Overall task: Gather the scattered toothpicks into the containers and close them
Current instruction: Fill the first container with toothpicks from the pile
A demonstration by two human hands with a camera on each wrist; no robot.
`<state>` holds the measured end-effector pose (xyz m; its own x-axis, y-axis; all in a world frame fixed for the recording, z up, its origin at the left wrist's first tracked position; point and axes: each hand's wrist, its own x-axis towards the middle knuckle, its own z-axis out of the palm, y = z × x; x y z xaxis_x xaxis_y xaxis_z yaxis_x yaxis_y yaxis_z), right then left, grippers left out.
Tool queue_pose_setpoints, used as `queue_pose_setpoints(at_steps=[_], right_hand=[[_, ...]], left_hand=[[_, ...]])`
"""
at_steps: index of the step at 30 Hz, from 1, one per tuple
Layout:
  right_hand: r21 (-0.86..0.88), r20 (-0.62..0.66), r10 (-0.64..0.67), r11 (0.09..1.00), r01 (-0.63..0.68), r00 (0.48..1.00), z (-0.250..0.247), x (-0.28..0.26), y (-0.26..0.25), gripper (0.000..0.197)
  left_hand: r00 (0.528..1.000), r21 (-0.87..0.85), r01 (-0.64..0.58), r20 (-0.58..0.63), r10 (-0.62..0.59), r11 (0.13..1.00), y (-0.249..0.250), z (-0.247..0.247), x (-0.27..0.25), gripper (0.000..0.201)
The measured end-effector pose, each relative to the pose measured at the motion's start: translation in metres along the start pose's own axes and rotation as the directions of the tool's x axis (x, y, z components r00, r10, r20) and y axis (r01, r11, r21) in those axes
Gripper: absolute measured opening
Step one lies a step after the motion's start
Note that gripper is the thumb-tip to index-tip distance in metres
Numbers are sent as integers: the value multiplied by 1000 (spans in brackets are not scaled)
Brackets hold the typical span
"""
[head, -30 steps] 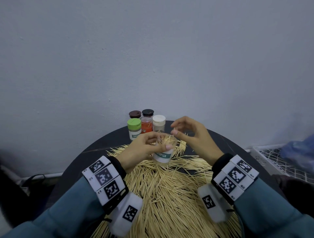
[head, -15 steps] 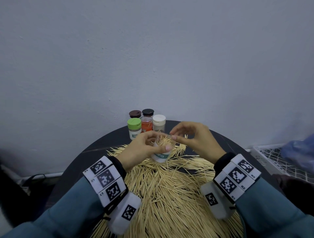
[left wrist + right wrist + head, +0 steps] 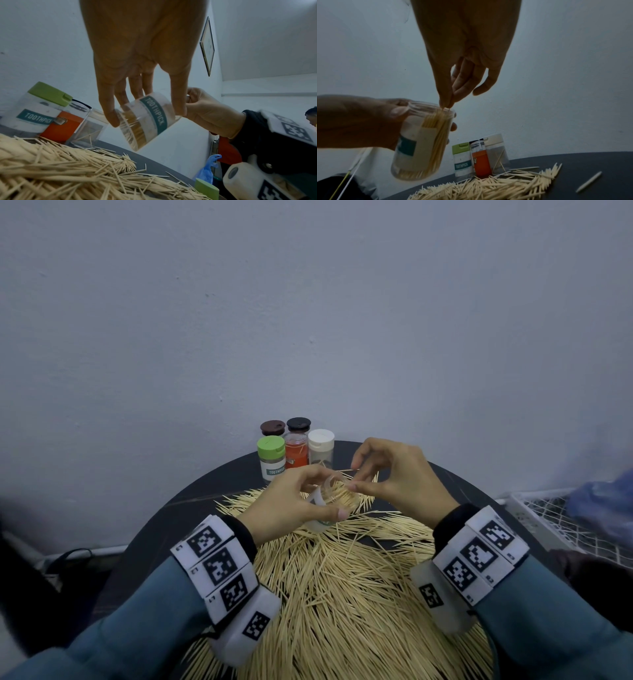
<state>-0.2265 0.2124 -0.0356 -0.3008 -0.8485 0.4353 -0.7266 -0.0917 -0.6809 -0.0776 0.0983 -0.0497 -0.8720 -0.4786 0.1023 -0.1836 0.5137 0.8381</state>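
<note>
Left hand [image 3: 291, 501] clamped round clear plastic toothpick jar [image 3: 421, 142], tilted, lifted above dark round counter [image 3: 428, 474]. Right hand [image 3: 394, 474] pinches wooden toothpicks [image 3: 436, 121] at jar mouth. Best: tilt jar toward right hand, align sticks lengthwise, release once inside rim.

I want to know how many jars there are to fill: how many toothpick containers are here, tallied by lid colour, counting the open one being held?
Green-lidded container: 1
Brown-lidded container: 1
Black-lidded container: 1
White-lidded container: 1
Open container, no lid, held in the left hand: 1
Total: 5
</note>
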Motion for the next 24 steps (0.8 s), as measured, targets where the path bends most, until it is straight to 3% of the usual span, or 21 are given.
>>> queue_pose_setpoints(at_steps=[4,12,16,18,21,24], right_hand=[[-23,95,1,1000,2,995,3,-1,-3,21],[-42,95,18,999,-15,995,1,0,0,15],[-99,91,152,985,-143,984,-12,4,9,14],[-291,210,320,922,-253,924,-21,6,20,25],[-639,366,619,710,-296,695,-32,1,34,59],[-703,425,734,636,-318,530,-35,-4,42,82]], left_hand=[[1000,20,-15,-2,15,1000,-1,2,0,52],[1000,-41,-1,14,2,999,-2,0,2,50],[1000,-73,10,29,-8,997,-2,-1,1,49],[999,-79,11,32,-9,997,-2,-1,1,49],[999,-89,17,38,-14,996,-1,-1,1,47],[999,-87,21,45,-17,996,-1,0,2,48]])
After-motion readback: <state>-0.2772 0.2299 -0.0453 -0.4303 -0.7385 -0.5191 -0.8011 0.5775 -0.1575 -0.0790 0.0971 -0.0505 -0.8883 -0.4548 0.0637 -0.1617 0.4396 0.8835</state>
